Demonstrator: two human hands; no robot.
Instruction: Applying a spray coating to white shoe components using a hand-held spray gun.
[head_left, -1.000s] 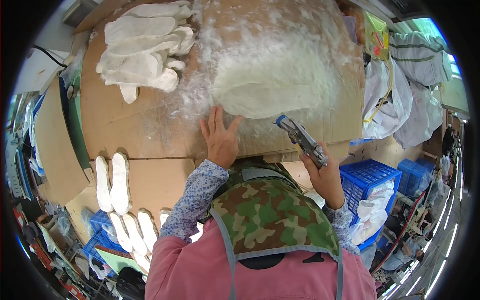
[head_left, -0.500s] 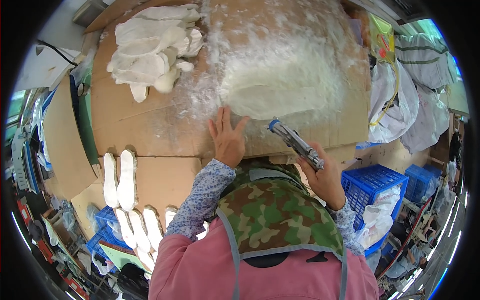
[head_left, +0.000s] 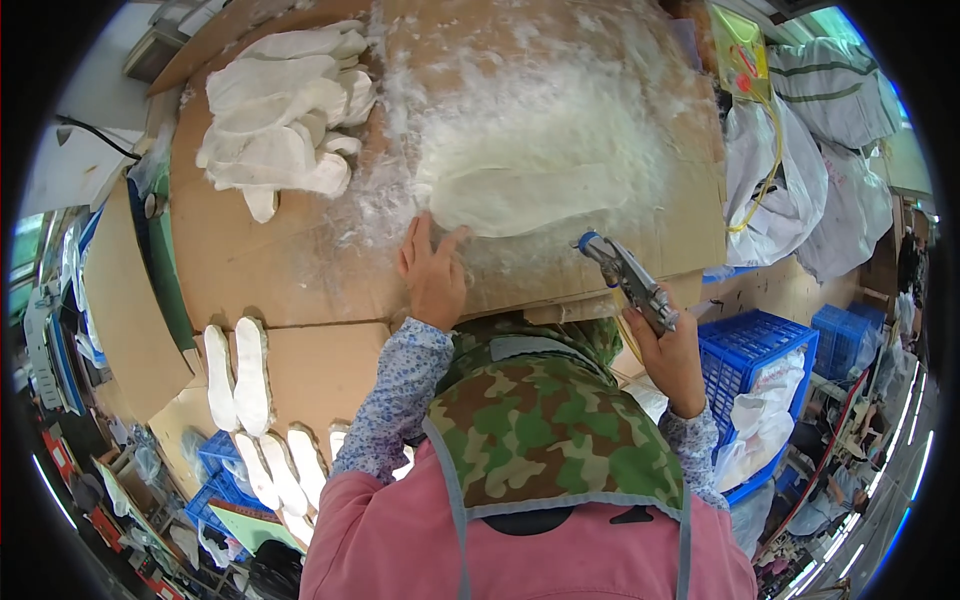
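White fleece insole piece (head_left: 530, 205): flat on the cardboard-covered counter (head_left: 270, 270), right in front of the body, ringed by loose white fluff. Pinned at its near-left edge by the left hand (head_left: 432, 275), open, fingers spread and pressed flat, probably to stop the soft sheet from sliding or lifting. Right hand (head_left: 672, 362) closed round the grip of a metal spray gun (head_left: 628, 282), nozzle tilted toward the piece's right end, just off the edge, not touching it; held low and slanted, apparently to reach the surface from the side without crossing the pinning hand.

Heaped at the far left of the counter: a stack of white cut pieces (head_left: 280, 130), well apart from the work. Lower left, on a lower cardboard surface: rows of white insoles (head_left: 240, 375) laid side by side. To the right: a blue plastic crate (head_left: 765, 350) with white bags inside, near the right elbow. Nothing between nozzle and piece; only drifts of fluff covering the cardboard around.
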